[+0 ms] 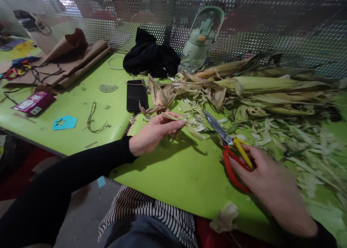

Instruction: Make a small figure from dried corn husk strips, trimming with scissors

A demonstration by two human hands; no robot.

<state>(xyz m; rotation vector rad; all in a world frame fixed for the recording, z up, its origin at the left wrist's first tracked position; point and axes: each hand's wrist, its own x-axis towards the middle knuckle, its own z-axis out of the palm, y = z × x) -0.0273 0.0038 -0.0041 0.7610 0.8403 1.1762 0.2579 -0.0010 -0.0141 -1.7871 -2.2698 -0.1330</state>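
My left hand (159, 129) pinches a narrow strip of dried corn husk (195, 133) between thumb and fingers, above the green table (173, 175). The strip points right and slightly down. In my right hand (267, 179) is a pair of scissors (220, 127) with red and yellow handles; my fingers are in and around the handles. The blades look closed or nearly so and point up and left, apart from the held strip. Behind my left hand lies a brown dried husk (159, 96). Small husk scraps are scattered between the hands.
Corn husks (271, 85) are heaped at the back right, with shredded strips (314, 157) in front. A black phone (137, 95), black cloth (151, 56) and green bottle (199, 42) stand or lie behind. Brown paper (73, 60), a purple packet (35, 103) and a blue tag (65, 122) are left.
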